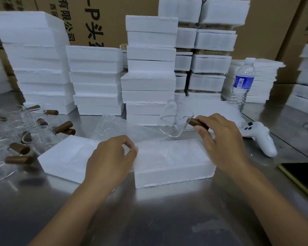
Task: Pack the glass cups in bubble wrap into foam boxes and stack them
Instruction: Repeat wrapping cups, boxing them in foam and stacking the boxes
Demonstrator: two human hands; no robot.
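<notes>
Our right hand (219, 137) holds a glass cup (176, 121) by its brown handle, fingers curled round it, just above the far edge of the open foam box (171, 167) at centre frame. Our left hand (112, 157) pinches thumb to forefinger at the box's left rim (on the bubble wrap (121, 128), it seems). We should lay the cup on the wrap, roll it snugly, then seat it in the box.
</notes>
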